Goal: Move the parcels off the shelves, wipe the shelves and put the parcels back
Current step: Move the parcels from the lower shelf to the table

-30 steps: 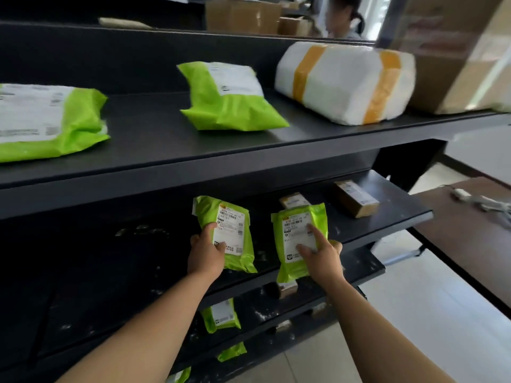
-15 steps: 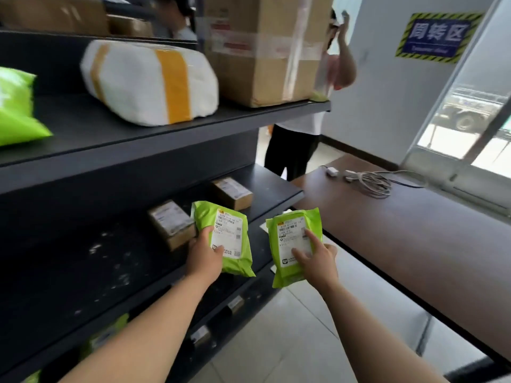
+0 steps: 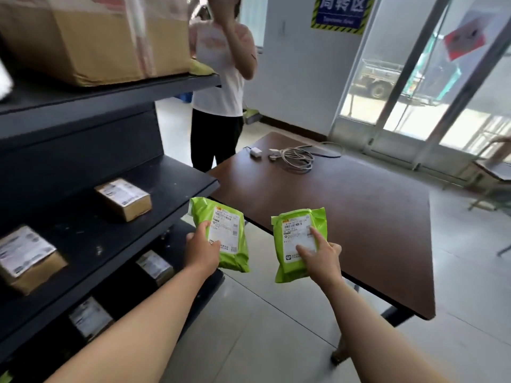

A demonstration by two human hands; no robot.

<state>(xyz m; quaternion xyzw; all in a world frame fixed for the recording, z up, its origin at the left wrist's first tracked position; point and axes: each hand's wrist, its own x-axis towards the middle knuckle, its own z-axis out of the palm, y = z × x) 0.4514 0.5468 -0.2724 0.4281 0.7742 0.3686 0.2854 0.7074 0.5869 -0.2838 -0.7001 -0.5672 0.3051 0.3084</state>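
- Holding a green parcel [image 3: 226, 236] in the left hand [image 3: 203, 251], the person has the thumb on its white label and the other fingers hidden behind the bag.
- The right hand [image 3: 322, 258] grips a second green parcel [image 3: 293, 234], with two fingers spread across its label and the rest out of sight behind it.
- Both parcels are upright in the air with their labels facing the camera. They are apart from each other, off the shelf, and in front of the near edge of the brown table [image 3: 359, 217].
- The left parcel is just beside the front corner of the dark middle shelf [image 3: 171, 186].
- Two small cardboard boxes [image 3: 124, 199] [image 3: 26, 258] with white labels lie on that shelf, well apart.
- More small labelled boxes [image 3: 154, 265] sit on the shelf below.
- A large cardboard box [image 3: 96, 37] stands on the upper shelf.
- A coiled cable [image 3: 298, 158] and a white charger [image 3: 255, 152] lie at the far end of the table.
- Another person [image 3: 221, 78] in a white top stands beyond the shelves.
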